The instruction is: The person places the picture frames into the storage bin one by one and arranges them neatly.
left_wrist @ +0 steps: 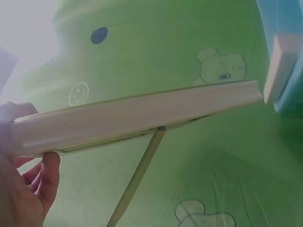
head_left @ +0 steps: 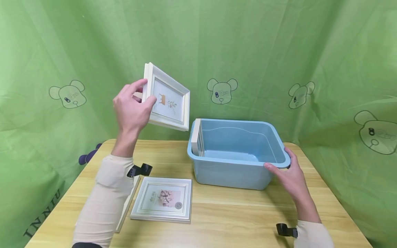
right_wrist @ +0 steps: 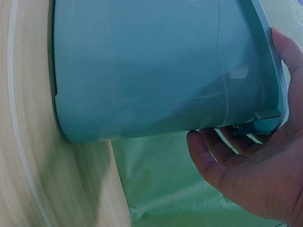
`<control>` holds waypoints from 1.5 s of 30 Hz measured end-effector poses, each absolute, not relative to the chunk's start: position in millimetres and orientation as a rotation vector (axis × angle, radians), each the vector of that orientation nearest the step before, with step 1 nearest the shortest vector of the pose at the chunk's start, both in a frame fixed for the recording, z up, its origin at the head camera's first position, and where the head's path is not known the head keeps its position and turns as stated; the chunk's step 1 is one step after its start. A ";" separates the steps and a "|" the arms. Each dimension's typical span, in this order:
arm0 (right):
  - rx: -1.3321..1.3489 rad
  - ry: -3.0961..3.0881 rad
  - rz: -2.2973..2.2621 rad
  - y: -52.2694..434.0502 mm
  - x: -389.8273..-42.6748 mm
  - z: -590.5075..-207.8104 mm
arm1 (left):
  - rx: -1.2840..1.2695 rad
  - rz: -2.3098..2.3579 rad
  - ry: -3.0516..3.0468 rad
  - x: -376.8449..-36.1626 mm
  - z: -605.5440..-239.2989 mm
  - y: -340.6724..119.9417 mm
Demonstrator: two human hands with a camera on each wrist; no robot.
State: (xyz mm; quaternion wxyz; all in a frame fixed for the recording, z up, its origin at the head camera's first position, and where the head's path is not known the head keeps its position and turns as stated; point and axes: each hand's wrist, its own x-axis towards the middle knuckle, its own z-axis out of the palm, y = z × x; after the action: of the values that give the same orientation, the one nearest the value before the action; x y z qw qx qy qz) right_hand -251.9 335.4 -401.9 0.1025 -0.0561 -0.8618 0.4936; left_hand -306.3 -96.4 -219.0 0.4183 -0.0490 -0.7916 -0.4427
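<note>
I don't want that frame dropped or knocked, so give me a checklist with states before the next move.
1. Left hand grips the raised white wooden picture frame at its edge: ok.
2. Right hand holds the rim of the light blue plastic tub: ok.
3. Tub sits flat on the pale wooden table: ok.
4. Free room in the tub beside the white frame standing against its left wall: ok.
5. Silver-white frame lying flat on the table lies apart from the tub: ok.
6. Raised frame's back stand folded in: not ok.
</note>
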 end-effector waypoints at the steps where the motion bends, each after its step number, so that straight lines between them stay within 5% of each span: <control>1: -0.166 -2.541 1.459 335.8 -251.9 -402.0 | -0.128 -1.116 -1.984 -306.0 -217.1 -93.6; 45: -0.162 -2.532 1.480 335.4 -251.3 -402.4 | -0.280 -0.924 -2.429 -337.7 -246.6 -2.4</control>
State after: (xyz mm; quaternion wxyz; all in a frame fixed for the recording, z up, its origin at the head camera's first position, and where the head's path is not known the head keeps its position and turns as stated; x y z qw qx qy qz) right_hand -251.3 335.4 -402.4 0.1023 -0.0549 -0.8575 0.5012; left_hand -337.7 -2.4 -246.6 0.2607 -0.1035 -0.8972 -0.3412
